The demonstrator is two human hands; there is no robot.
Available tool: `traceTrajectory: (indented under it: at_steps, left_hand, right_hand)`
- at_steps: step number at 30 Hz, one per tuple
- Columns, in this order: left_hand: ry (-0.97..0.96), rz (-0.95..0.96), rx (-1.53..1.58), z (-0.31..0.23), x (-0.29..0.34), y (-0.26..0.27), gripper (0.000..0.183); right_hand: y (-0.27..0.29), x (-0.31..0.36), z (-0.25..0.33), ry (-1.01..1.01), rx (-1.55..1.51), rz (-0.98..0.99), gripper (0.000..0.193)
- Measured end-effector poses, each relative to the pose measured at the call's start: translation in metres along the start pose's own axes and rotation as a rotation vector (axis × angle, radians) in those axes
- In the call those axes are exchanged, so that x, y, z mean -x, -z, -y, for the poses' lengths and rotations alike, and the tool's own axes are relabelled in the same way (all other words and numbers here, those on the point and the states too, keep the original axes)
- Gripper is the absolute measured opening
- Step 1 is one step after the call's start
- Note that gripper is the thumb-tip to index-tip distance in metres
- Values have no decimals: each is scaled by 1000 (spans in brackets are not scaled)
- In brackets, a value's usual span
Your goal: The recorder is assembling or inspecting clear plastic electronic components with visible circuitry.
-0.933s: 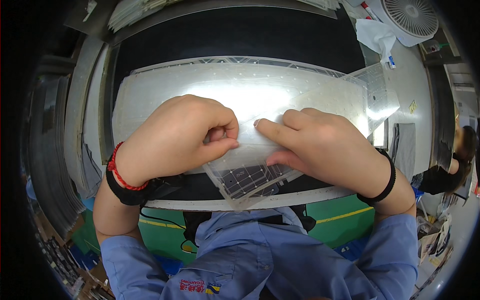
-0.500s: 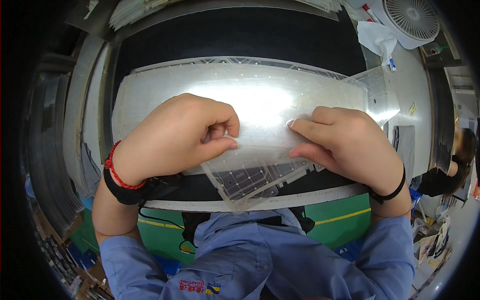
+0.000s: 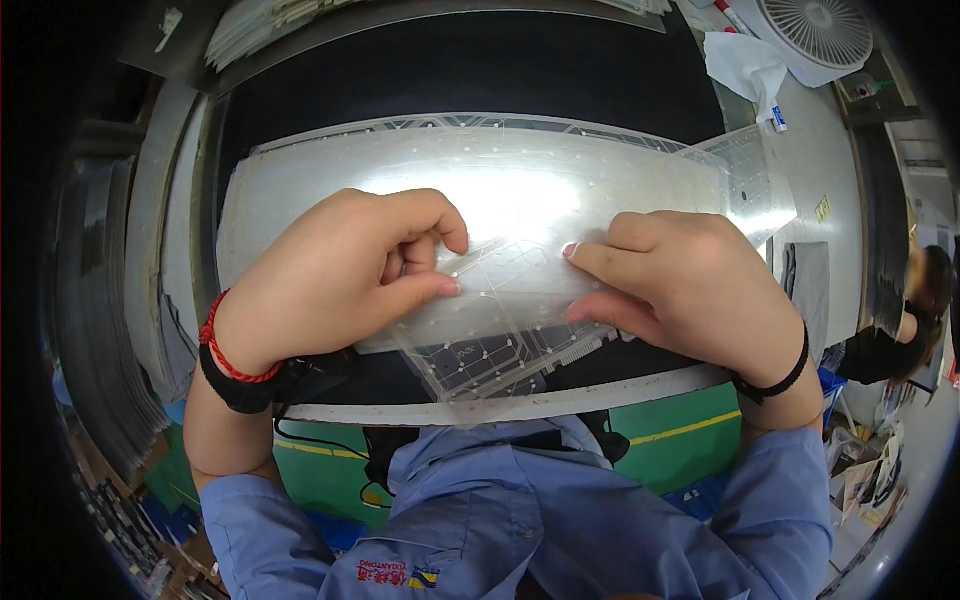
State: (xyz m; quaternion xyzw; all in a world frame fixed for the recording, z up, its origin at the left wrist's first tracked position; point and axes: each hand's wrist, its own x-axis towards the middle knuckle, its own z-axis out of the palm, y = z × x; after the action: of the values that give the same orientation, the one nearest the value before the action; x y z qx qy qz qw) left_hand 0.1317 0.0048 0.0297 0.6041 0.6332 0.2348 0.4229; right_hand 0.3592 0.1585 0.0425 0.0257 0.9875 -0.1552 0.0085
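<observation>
A stack of clear plastic film sheets (image 3: pixel 300 180), printed with thin circuit lines and pale dots, lies across the bench in front of me. One smaller printed film (image 3: pixel 480 360) juts at a slant from the near side of the stack. My left hand (image 3: pixel 350 270) hovers over the left of it, thumb and index finger apart and the other fingers curled; nothing shows between them. On the right, my right hand (image 3: pixel 670 270) rests index fingertip and thumb on or just above the film, spread apart. Glare washes out the middle of the stack.
A black mat (image 3: pixel 480 75) covers the bench top. At the far right stand a white fan (image 3: pixel 815 30) and a crumpled white cloth (image 3: pixel 745 70), with a marker (image 3: pixel 778 118) beside it. More stacked sheets (image 3: pixel 300 25) lie along the back. Another person (image 3: pixel 905 330) is at the far right.
My left thumb and index finger have parted and drawn slightly left. Circuit lines of the slanted film now show between my hands. The right hand has shifted only slightly.
</observation>
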Motion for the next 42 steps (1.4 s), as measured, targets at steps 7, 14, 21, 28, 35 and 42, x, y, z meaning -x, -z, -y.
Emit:
traceTrajectory:
  at_steps: [7,14,21,28,35,42]
  left_hand:
    - [-5,3,-4,1,0,0,21]
    - [13,8,8,-1,0,0,21]
    - [23,10,72,1,1,1,23]
    - [55,25,67,-4,1,3,25]
    - [50,-37,123,-1,5,9,24]
    - [56,-363,115,34,12,52,21]
  right_hand:
    - [-2,0,0,-7,-34,-51,36]
    - [3,0,-3,-8,-19,-228,32]
    - [8,1,-28,-5,-47,-577,16]
    - [17,2,-53,-223,-103,-501,27]
    - [14,21,-112,-205,-25,-316,37]
    - [21,19,-116,-309,-227,-127,30]
